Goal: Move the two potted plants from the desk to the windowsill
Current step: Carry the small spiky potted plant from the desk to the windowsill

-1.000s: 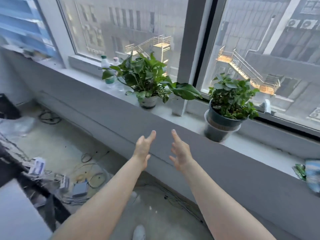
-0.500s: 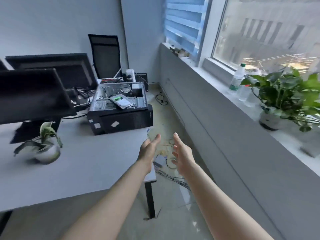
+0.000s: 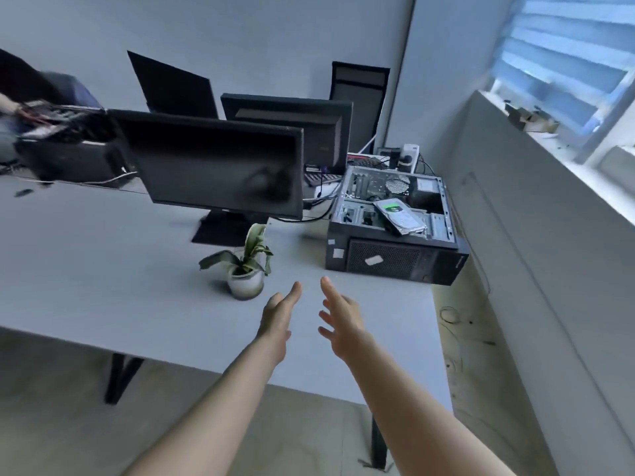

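Note:
A small potted plant (image 3: 244, 269) with a few drooping leaves in a round pale pot stands on the grey desk (image 3: 103, 269), just in front of a monitor's foot. My left hand (image 3: 280, 312) is stretched out flat over the desk, a little to the right of the pot and nearer to me, fingers apart and holding nothing. My right hand (image 3: 340, 316) is beside it, also open and empty. The windowsill (image 3: 584, 166) runs along the right side; the plants that stand on it are out of view.
A black monitor (image 3: 220, 173) and two more behind it stand on the desk. An opened computer case (image 3: 395, 231) with a hard drive on top lies at the desk's right end. Cables litter the floor (image 3: 460, 338) between desk and wall. A black chair (image 3: 359, 94) stands at the back.
My view has swung left from the windowsill with its two plants to the desk. Both empty hands now reach over the desk near the small potted plant.

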`<state>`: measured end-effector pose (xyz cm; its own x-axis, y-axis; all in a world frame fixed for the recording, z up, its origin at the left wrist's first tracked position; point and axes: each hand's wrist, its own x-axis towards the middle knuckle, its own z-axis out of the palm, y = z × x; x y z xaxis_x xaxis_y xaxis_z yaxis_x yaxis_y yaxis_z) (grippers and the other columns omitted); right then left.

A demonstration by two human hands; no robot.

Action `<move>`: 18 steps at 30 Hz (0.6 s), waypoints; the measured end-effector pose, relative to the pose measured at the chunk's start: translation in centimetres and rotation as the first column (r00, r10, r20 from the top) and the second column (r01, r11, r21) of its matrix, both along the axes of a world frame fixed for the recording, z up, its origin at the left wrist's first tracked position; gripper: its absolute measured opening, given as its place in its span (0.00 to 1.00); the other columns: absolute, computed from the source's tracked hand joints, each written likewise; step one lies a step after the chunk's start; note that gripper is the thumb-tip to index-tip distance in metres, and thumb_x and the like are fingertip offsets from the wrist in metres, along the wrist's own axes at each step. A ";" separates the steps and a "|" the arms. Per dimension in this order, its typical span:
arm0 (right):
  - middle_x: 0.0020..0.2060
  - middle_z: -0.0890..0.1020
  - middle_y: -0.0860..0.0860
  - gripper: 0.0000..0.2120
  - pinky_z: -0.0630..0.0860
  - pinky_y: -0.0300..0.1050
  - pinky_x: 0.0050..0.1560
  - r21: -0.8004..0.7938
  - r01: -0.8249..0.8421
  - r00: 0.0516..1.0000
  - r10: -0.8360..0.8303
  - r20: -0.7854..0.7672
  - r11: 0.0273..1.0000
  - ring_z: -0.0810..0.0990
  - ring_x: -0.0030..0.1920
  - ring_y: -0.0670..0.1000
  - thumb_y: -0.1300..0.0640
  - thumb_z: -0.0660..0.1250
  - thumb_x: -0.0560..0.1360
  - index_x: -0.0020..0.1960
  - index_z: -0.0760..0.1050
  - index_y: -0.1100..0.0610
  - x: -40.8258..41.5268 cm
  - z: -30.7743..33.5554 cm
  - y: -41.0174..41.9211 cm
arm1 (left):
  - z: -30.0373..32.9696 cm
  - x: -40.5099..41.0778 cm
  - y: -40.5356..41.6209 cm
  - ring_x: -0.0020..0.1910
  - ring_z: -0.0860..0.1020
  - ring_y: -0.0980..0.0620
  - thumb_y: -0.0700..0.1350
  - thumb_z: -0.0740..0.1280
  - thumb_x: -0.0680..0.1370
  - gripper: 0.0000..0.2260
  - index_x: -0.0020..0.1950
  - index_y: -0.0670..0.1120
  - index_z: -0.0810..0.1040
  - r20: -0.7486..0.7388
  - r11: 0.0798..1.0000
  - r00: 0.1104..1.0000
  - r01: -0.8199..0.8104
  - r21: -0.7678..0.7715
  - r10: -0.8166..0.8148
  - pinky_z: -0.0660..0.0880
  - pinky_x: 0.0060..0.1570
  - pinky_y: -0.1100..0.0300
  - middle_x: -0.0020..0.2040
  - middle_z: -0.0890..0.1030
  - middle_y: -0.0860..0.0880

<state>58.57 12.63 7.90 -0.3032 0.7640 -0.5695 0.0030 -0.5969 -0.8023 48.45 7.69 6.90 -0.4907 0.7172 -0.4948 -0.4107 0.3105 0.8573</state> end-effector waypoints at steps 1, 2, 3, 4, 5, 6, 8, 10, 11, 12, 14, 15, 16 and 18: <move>0.54 0.73 0.54 0.26 0.71 0.58 0.64 -0.013 -0.022 1.000 0.022 0.012 1.000 0.73 0.57 0.55 0.38 0.68 0.72 0.60 0.71 0.56 -2.2 -0.5 0.3 | -0.5 -2.1 0.2 0.77 0.60 0.48 0.65 0.67 0.72 0.38 0.79 0.51 0.63 0.001 1.000 1.000 -0.015 -0.008 0.015 0.61 0.72 0.44 0.79 0.63 0.53; 0.52 0.73 0.54 0.25 0.71 0.58 0.65 -0.026 -0.041 0.999 0.042 0.024 0.999 0.73 0.56 0.55 0.38 0.68 0.72 0.57 0.70 0.56 -4.3 -0.9 0.6 | -0.9 -4.2 0.3 0.77 0.61 0.49 0.65 0.67 0.73 0.37 0.78 0.52 0.64 0.000 0.999 1.000 -0.025 -0.020 0.025 0.61 0.72 0.45 0.78 0.64 0.53; 0.52 0.73 0.53 0.25 0.71 0.59 0.65 -0.041 -0.054 0.998 0.055 0.031 0.998 0.73 0.56 0.55 0.38 0.68 0.72 0.57 0.70 0.56 -6.6 -1.5 1.0 | -1.4 -6.5 0.6 0.76 0.61 0.49 0.64 0.67 0.73 0.35 0.77 0.52 0.65 -0.002 0.999 1.000 -0.028 -0.025 0.028 0.61 0.72 0.45 0.77 0.65 0.53; 0.52 0.73 0.53 0.26 0.71 0.59 0.65 -0.057 -0.065 0.997 0.067 0.037 0.996 0.73 0.56 0.55 0.38 0.68 0.72 0.58 0.70 0.57 -8.5 -2.1 1.3 | -1.9 -8.3 0.8 0.76 0.62 0.48 0.63 0.66 0.74 0.33 0.76 0.51 0.66 -0.004 0.999 1.000 -0.022 -0.031 0.022 0.62 0.71 0.46 0.77 0.66 0.52; 0.53 0.73 0.52 0.27 0.71 0.59 0.65 -0.072 -0.079 0.996 0.082 0.041 0.994 0.73 0.56 0.55 0.38 0.68 0.72 0.60 0.71 0.57 -10.1 -2.7 1.6 | -2.3 -9.8 1.0 0.76 0.62 0.48 0.63 0.66 0.75 0.32 0.75 0.51 0.67 -0.005 0.999 1.000 -0.021 -0.039 0.020 0.61 0.71 0.46 0.76 0.67 0.52; 0.55 0.73 0.52 0.28 0.72 0.59 0.65 -0.089 -0.094 0.994 0.098 0.042 0.992 0.73 0.57 0.55 0.38 0.68 0.72 0.63 0.71 0.57 -11.8 -3.3 1.9 | -2.8 -11.5 1.2 0.76 0.62 0.49 0.62 0.65 0.75 0.32 0.76 0.51 0.66 -0.007 0.998 1.000 -0.017 -0.054 0.017 0.61 0.71 0.45 0.76 0.66 0.52; 0.61 0.74 0.52 0.35 0.72 0.58 0.63 -0.119 -0.113 0.992 0.119 0.050 0.987 0.73 0.61 0.56 0.38 0.69 0.71 0.69 0.69 0.59 -15.4 -4.7 2.8 | -4.1 -15.0 2.0 0.77 0.59 0.49 0.63 0.65 0.75 0.36 0.80 0.52 0.60 -0.012 0.998 1.000 -0.015 -0.063 0.015 0.60 0.72 0.45 0.79 0.62 0.53; 0.66 0.73 0.53 0.38 0.73 0.56 0.62 -0.149 -0.122 0.989 0.133 0.064 0.981 0.73 0.63 0.57 0.37 0.69 0.70 0.72 0.68 0.59 -17.8 -5.8 3.4 | -5.1 -17.3 2.6 0.78 0.58 0.49 0.63 0.64 0.75 0.38 0.81 0.52 0.55 -0.019 0.996 1.000 -0.004 -0.086 0.002 0.59 0.71 0.46 0.80 0.58 0.53; 0.65 0.73 0.54 0.38 0.73 0.55 0.61 -0.158 -0.123 0.988 0.136 0.070 0.980 0.72 0.63 0.57 0.37 0.69 0.70 0.72 0.68 0.59 -19.0 -6.4 3.8 | -5.8 -18.6 3.0 0.79 0.57 0.49 0.63 0.64 0.75 0.39 0.82 0.52 0.54 -0.014 0.995 1.000 0.003 -0.095 -0.004 0.59 0.71 0.47 0.81 0.57 0.53; 0.65 0.73 0.54 0.39 0.73 0.55 0.61 -0.170 -0.123 0.987 0.138 0.081 0.978 0.72 0.64 0.57 0.36 0.69 0.70 0.72 0.68 0.59 -20.4 -7.2 4.2 | -6.6 -20.1 3.5 0.79 0.57 0.49 0.63 0.65 0.75 0.39 0.82 0.52 0.54 -0.005 0.994 1.000 0.010 -0.106 -0.011 0.59 0.72 0.47 0.81 0.57 0.53; 0.67 0.71 0.55 0.41 0.73 0.54 0.61 -0.186 -0.128 0.983 0.150 0.107 0.974 0.71 0.66 0.58 0.36 0.69 0.69 0.73 0.66 0.60 -21.9 -8.2 4.8 | -7.6 -21.9 4.0 0.79 0.57 0.49 0.63 0.65 0.75 0.39 0.82 0.52 0.53 0.008 0.991 1.000 0.028 -0.132 -0.027 0.59 0.72 0.48 0.81 0.57 0.53; 0.69 0.70 0.55 0.41 0.73 0.55 0.62 -0.192 -0.122 0.983 0.145 0.112 0.974 0.71 0.67 0.58 0.36 0.69 0.70 0.73 0.64 0.59 -22.4 -8.6 4.9 | -8.0 -22.5 4.2 0.79 0.57 0.49 0.63 0.65 0.75 0.40 0.82 0.53 0.52 0.004 0.989 0.999 0.047 -0.143 -0.047 0.59 0.73 0.48 0.81 0.57 0.53; 0.71 0.68 0.55 0.41 0.73 0.55 0.63 -0.197 -0.108 0.985 0.131 0.110 0.974 0.70 0.68 0.58 0.37 0.69 0.70 0.75 0.61 0.58 -22.9 -9.1 5.0 | -8.6 -23.3 4.4 0.79 0.57 0.49 0.64 0.65 0.75 0.41 0.82 0.53 0.51 0.000 0.986 0.998 0.065 -0.153 -0.065 0.58 0.73 0.47 0.81 0.56 0.53; 0.74 0.65 0.55 0.43 0.73 0.56 0.63 -0.212 -0.068 0.991 0.091 0.100 0.975 0.69 0.70 0.58 0.39 0.69 0.71 0.77 0.55 0.55 -24.0 -9.9 5.4 | -9.8 -24.7 4.7 0.80 0.55 0.49 0.65 0.66 0.73 0.44 0.82 0.53 0.49 0.025 0.984 0.995 0.097 -0.151 -0.094 0.56 0.74 0.46 0.82 0.54 0.53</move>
<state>34.59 18.02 -2.00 -0.2858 0.6011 -0.7463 0.1376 -0.7450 -0.6528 23.73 12.40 -2.87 -0.4139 0.6760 -0.6096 -0.3871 0.4754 0.7900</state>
